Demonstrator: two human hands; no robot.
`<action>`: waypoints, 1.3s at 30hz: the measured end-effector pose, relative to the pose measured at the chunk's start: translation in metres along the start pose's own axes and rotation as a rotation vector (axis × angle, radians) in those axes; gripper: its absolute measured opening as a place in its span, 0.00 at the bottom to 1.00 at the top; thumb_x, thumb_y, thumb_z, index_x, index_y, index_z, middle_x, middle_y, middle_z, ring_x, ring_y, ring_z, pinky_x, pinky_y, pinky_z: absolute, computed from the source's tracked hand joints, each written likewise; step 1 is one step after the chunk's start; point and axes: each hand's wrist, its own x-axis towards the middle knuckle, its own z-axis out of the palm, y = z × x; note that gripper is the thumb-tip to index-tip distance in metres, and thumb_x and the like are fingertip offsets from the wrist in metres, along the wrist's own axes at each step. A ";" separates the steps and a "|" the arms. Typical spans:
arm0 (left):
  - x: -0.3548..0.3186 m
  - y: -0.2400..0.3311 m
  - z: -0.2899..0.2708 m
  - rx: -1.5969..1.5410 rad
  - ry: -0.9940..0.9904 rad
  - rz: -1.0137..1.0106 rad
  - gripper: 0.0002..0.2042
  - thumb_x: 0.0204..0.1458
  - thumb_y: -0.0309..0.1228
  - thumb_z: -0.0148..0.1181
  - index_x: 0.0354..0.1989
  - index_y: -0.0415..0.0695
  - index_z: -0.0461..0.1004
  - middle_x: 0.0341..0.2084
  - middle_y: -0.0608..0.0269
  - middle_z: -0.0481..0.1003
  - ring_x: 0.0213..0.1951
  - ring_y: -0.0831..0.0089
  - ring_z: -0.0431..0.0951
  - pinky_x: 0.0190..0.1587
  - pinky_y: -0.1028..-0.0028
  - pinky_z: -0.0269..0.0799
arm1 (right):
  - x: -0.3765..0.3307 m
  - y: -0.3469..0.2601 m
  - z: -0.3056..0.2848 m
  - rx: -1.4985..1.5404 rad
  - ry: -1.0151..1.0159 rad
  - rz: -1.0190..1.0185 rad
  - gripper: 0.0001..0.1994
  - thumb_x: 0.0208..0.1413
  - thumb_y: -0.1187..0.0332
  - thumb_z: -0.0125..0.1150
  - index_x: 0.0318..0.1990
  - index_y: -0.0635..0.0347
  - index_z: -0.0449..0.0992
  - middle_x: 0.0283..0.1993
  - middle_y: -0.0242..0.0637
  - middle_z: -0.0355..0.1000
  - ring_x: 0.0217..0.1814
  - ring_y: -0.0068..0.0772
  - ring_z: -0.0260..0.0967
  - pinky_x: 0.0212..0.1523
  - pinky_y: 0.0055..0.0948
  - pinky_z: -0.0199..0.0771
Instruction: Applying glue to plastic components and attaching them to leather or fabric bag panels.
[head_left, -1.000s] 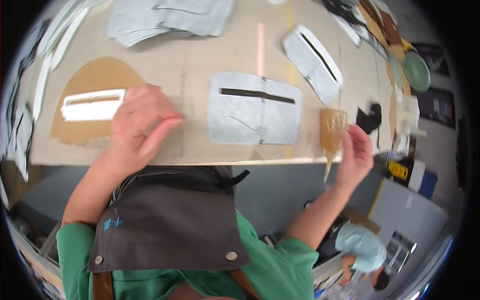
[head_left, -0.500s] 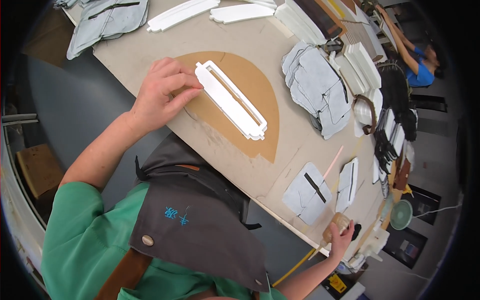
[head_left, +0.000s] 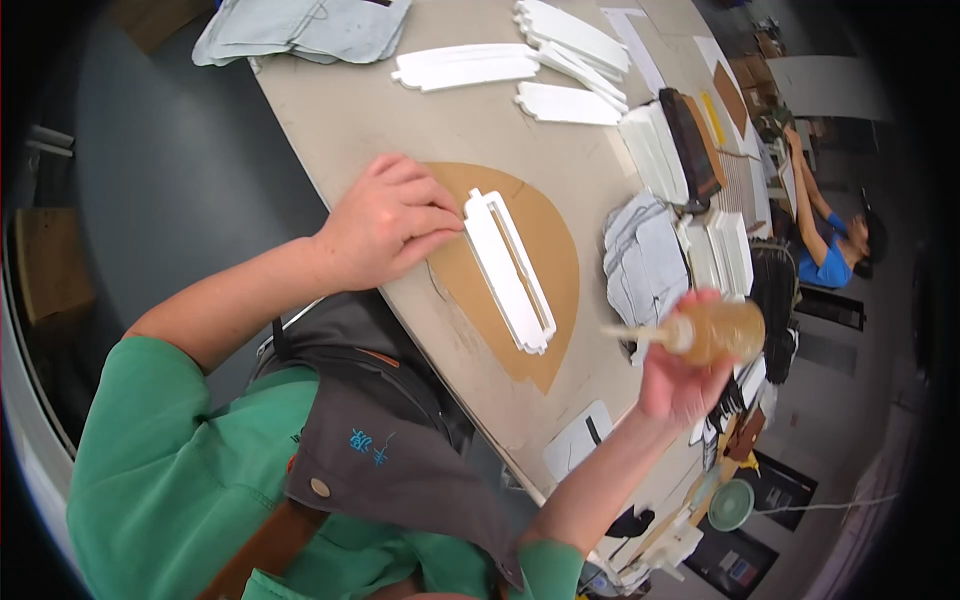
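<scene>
A white flat piece with a long slot lies on a brown half-round board on the table. My left hand pinches the left edge of the white piece near its far end, thumb and fingertips together. To the right, my right hand is wrapped round a squeeze bottle of amber liquid, raised above the table. The bottle lies nearly level, its thin pale nozzle pointing left toward the white piece, with a gap between them.
Several white pieces lie at the far side of the table. Grey fabric pieces are stacked at the far left and at the right. A grey piece with a black strip lies near the front edge. A person in blue is beyond.
My right hand has lifted the bottle from the table's near right and brought it up and leftward, its nozzle now turned left. My left hand keeps its pinch. The view has shifted.
</scene>
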 end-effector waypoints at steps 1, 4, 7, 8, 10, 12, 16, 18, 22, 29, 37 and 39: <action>-0.001 0.000 0.000 0.011 0.010 -0.011 0.07 0.46 0.27 0.67 0.35 0.47 0.81 0.38 0.70 0.78 0.42 0.67 0.74 0.49 0.65 0.65 | 0.020 0.018 0.013 -0.018 -0.039 0.016 0.38 0.52 0.59 0.71 0.68 0.60 0.58 0.66 0.45 0.63 0.68 0.48 0.60 0.67 0.47 0.61; 0.002 0.003 0.000 0.013 -0.033 -0.026 0.08 0.46 0.28 0.67 0.37 0.47 0.81 0.40 0.71 0.78 0.43 0.67 0.73 0.51 0.64 0.65 | 0.063 0.062 0.047 -0.111 0.002 0.003 0.35 0.54 0.61 0.70 0.66 0.62 0.60 0.63 0.45 0.66 0.65 0.46 0.63 0.65 0.44 0.64; 0.004 0.003 -0.002 0.027 -0.068 -0.032 0.09 0.47 0.28 0.66 0.38 0.47 0.81 0.42 0.72 0.78 0.45 0.68 0.73 0.53 0.63 0.65 | 0.094 0.103 0.068 -0.245 0.034 0.019 0.30 0.54 0.66 0.70 0.61 0.63 0.63 0.58 0.41 0.69 0.60 0.38 0.68 0.61 0.39 0.69; 0.005 0.003 -0.002 0.027 -0.071 -0.037 0.09 0.47 0.28 0.66 0.38 0.47 0.81 0.42 0.72 0.78 0.45 0.68 0.73 0.53 0.63 0.65 | 0.101 0.113 0.071 -0.244 0.035 0.025 0.30 0.54 0.66 0.70 0.61 0.63 0.63 0.58 0.41 0.69 0.60 0.38 0.68 0.61 0.39 0.69; 0.006 0.003 -0.001 0.040 -0.096 -0.036 0.10 0.47 0.29 0.66 0.39 0.47 0.81 0.43 0.72 0.78 0.46 0.68 0.73 0.53 0.63 0.65 | 0.110 0.130 0.077 -0.427 0.011 -0.044 0.28 0.55 0.66 0.69 0.60 0.61 0.65 0.54 0.38 0.71 0.55 0.34 0.71 0.58 0.36 0.70; 0.006 0.002 -0.001 0.044 -0.106 -0.049 0.10 0.47 0.29 0.66 0.39 0.47 0.81 0.43 0.72 0.78 0.46 0.68 0.73 0.53 0.63 0.65 | 0.114 0.138 0.084 -0.448 -0.010 -0.055 0.26 0.54 0.67 0.70 0.58 0.61 0.66 0.53 0.34 0.71 0.54 0.29 0.70 0.55 0.33 0.72; 0.006 0.002 -0.001 0.036 -0.116 -0.065 0.10 0.47 0.29 0.66 0.40 0.46 0.81 0.43 0.71 0.78 0.46 0.68 0.73 0.53 0.63 0.66 | 0.118 0.149 0.085 -0.518 -0.035 -0.071 0.26 0.53 0.68 0.71 0.57 0.60 0.66 0.53 0.35 0.70 0.54 0.29 0.70 0.56 0.33 0.72; 0.006 0.002 -0.001 0.030 -0.117 -0.068 0.10 0.47 0.29 0.66 0.39 0.46 0.81 0.43 0.71 0.78 0.47 0.68 0.73 0.54 0.63 0.66 | 0.120 0.152 0.085 -0.527 -0.037 -0.075 0.26 0.52 0.69 0.72 0.57 0.60 0.66 0.53 0.35 0.70 0.54 0.29 0.70 0.56 0.33 0.72; 0.007 0.003 -0.001 0.030 -0.117 -0.072 0.10 0.47 0.29 0.66 0.39 0.46 0.81 0.43 0.70 0.78 0.47 0.68 0.73 0.54 0.63 0.66 | 0.123 0.155 0.082 -0.527 -0.044 -0.084 0.26 0.52 0.70 0.72 0.57 0.61 0.66 0.53 0.35 0.70 0.54 0.28 0.70 0.56 0.32 0.72; 0.006 0.002 0.000 0.020 -0.121 -0.076 0.10 0.47 0.29 0.66 0.39 0.46 0.81 0.43 0.70 0.78 0.47 0.67 0.73 0.54 0.63 0.66 | 0.121 0.133 0.076 -0.613 -0.108 0.110 0.24 0.55 0.69 0.68 0.58 0.63 0.66 0.53 0.38 0.72 0.53 0.31 0.72 0.56 0.32 0.71; 0.008 0.004 -0.001 0.012 -0.161 -0.094 0.11 0.47 0.29 0.66 0.40 0.46 0.80 0.44 0.70 0.77 0.47 0.67 0.73 0.53 0.63 0.66 | 0.122 0.150 0.076 -0.484 -0.059 -0.042 0.25 0.55 0.69 0.69 0.58 0.63 0.66 0.53 0.37 0.71 0.54 0.30 0.71 0.56 0.32 0.71; 0.007 0.003 -0.002 0.012 -0.158 -0.092 0.11 0.47 0.28 0.66 0.41 0.46 0.80 0.44 0.70 0.77 0.47 0.67 0.73 0.54 0.63 0.66 | 0.122 0.154 0.079 -0.523 -0.047 -0.092 0.26 0.54 0.70 0.70 0.58 0.63 0.66 0.53 0.37 0.71 0.54 0.30 0.71 0.56 0.32 0.71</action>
